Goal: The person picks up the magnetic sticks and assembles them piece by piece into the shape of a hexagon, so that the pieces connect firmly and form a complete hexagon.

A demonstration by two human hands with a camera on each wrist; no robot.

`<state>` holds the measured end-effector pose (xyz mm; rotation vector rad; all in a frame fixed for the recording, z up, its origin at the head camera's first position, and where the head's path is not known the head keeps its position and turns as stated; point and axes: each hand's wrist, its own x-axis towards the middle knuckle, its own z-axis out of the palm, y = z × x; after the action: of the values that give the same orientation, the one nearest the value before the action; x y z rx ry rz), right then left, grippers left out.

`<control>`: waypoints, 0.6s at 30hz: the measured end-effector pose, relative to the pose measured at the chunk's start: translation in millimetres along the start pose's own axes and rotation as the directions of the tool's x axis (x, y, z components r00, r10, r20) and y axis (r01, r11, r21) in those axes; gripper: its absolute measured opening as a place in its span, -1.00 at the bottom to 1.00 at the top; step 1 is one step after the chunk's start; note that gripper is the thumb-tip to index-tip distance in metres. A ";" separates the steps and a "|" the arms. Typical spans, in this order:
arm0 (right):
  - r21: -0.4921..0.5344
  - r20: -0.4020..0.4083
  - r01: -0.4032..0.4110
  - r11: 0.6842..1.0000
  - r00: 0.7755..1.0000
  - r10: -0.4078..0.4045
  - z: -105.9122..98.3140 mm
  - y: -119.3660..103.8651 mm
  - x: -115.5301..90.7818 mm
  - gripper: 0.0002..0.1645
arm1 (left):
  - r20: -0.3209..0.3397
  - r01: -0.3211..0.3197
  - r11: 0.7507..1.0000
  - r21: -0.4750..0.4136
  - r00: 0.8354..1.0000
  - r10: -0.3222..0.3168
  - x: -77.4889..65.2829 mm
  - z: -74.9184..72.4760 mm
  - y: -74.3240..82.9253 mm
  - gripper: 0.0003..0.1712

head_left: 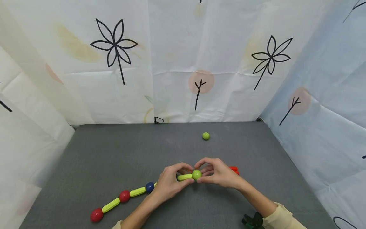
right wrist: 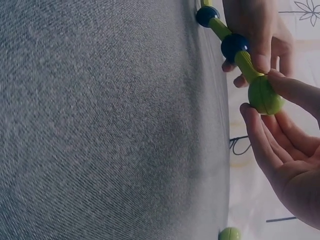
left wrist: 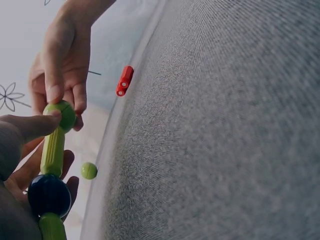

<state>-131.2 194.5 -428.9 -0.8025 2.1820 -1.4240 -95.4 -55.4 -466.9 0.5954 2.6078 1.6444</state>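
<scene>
A chain of balls and yellow-green rods runs from a red ball point(head_left: 96, 215) at the lower left, past another red ball point(head_left: 124, 196) and a blue ball point(head_left: 150, 187), into my left hand point(head_left: 171, 183). That hand holds the chain's right end, its thumb along the last yellow-green rod point(head_left: 184, 177). A second blue ball point(left wrist: 49, 196), mostly hidden in the head view, sits under the left fingers. My right hand point(head_left: 218, 173) pinches the green ball point(head_left: 196, 174) at the rod's end between thumb and fingertips. Ball and rod meet end to end.
Red rods point(head_left: 234, 169) lie side by side on the grey table point(head_left: 128, 149), partly behind the right hand. One loose green ball point(head_left: 206, 135) rests farther back. White printed cloth point(head_left: 171, 57) hangs behind and at both sides. Near the right sleeve is a black object point(head_left: 253, 220).
</scene>
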 end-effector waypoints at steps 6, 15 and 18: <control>0.065 -0.011 -0.041 0.997 0.999 0.042 4.1 -1.0 1.7 -0.46 | -0.007 -0.003 0.999 0.054 1.000 0.004 2.2 0.8 0.9 -0.60; 0.098 0.057 -0.064 0.993 0.997 0.059 -4.8 -7.1 5.1 -0.44 | -0.009 0.017 0.996 0.093 1.000 -0.016 2.0 1.4 2.7 -0.57; 0.054 0.037 -0.033 0.998 0.999 0.031 -19.6 -8.4 10.1 -0.43 | -0.012 0.031 0.994 0.101 0.999 -0.030 1.7 1.8 2.9 -0.57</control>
<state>-148.8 198.6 -413.7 -0.7647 2.1106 -1.4361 -95.7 -52.2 -464.8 0.5483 2.7070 1.5194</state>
